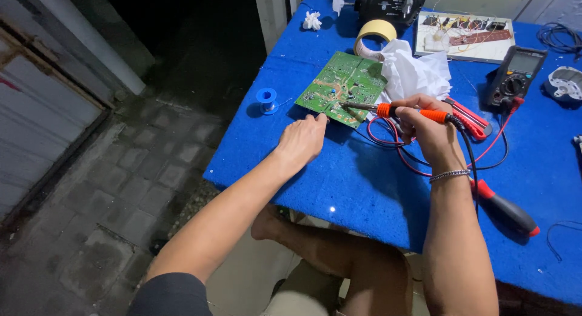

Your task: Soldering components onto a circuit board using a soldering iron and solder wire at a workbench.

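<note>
Nearest me, my knees sit under the edge of the blue table (pixel 364 188), and a red-and-black screwdriver (pixel 506 210) lies by my right forearm. My right hand (pixel 427 131) pinches the orange grip of the soldering iron (pixel 394 111) between thumb and fingers, the black cord trailing back over my wrist. The tip rests on the near right part of the green circuit board (pixel 345 85), which lies flat on the cloth. My left hand (pixel 301 140) lies palm down with fingers loosely together, their tips at the board's near corner; I think they touch it, though the angle makes that hard to judge.

To do this well, I keep the board pinned so it cannot slide, hold the iron steady on one joint, and keep my left fingertips clear of the hot tip.

Just beyond lie a blue solder spool (pixel 267 99), crumpled white tissue (pixel 415 70), red cutters (pixel 470 117) and a multimeter (pixel 515 76). Farther off sits a roll of masking tape (pixel 374 32).
</note>
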